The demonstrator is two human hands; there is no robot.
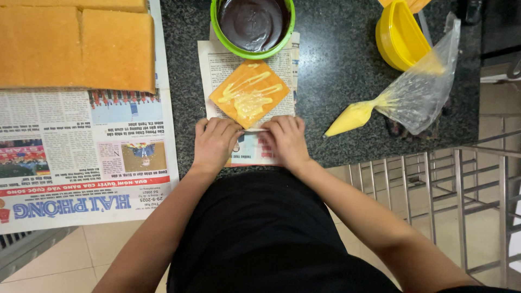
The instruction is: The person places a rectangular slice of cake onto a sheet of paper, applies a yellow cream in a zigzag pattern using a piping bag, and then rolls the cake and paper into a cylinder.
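Observation:
A thin square of orange sponge cake [251, 92] smeared with pale yellow cream lies on a small sheet of newspaper [255, 149] at the counter's near edge. My left hand [215, 142] and my right hand [287, 140] rest side by side on the sheet, fingers curled over the cake's near corner and the paper's edge. Whether the fingers pinch the paper or the cake cannot be told.
A green bowl of dark chocolate [253, 24] stands just beyond the cake. Big sponge cake slabs [76, 46] sit on a spread newspaper [81, 157] at left. A cream-filled plastic piping bag [401, 97] and a yellow container [400, 35] lie at right. A metal rack [445, 184] stands below the dark granite counter [336, 70].

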